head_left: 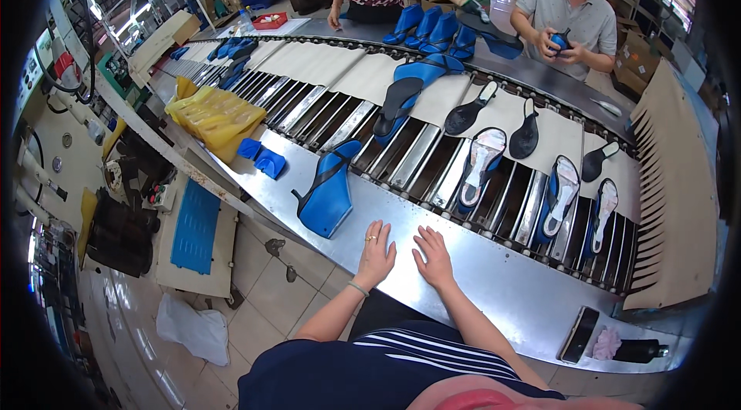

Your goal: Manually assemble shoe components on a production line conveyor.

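Both my hands lie palm down at the metal ledge in front of the conveyor, fingers stretched out and holding nothing. My left hand [377, 253], with a ring and a wrist band, is nearest to a blue shoe last [328, 198] with dark straps on it. My right hand [434, 257] rests a little to the right, apart from the left. On the conveyor ahead lie a strapped blue last with a dark sole [400, 97], loose dark soles [468, 111], and upturned shoes on lasts [482, 171] with pale bottoms.
Roller conveyor [417, 159] with cream sheets runs across. Yellow plastic bag [212, 117] and small blue pieces [268, 163] sit left. Phone [579, 334] and dark bottle [641, 350] lie right, near a fringed cardboard hood [671, 194]. Two people stand opposite, one holding a blue last [561, 41].
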Demonstrator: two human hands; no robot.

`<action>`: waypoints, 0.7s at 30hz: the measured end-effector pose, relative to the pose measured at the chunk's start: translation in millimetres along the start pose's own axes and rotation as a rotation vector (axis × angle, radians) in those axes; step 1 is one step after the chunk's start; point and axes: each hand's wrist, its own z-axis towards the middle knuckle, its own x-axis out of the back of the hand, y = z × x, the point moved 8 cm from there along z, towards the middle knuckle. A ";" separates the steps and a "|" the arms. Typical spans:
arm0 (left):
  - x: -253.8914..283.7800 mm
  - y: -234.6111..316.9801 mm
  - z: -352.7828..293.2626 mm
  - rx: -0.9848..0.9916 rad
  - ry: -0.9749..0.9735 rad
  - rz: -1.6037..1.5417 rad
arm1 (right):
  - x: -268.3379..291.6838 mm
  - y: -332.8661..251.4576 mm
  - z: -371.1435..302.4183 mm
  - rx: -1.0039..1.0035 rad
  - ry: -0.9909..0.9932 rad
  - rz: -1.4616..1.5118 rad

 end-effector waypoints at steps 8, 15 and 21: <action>-3.5 5.4 0.3 -0.012 0.006 0.040 | 4.0 1.1 -2.0 0.014 0.009 -0.002; -2.4 7.0 -3.1 -0.007 0.025 0.055 | 3.2 1.6 -5.5 0.013 -0.001 0.017; -5.5 9.9 -1.6 -0.014 0.007 0.082 | 6.9 0.3 -6.5 0.027 -0.030 -0.005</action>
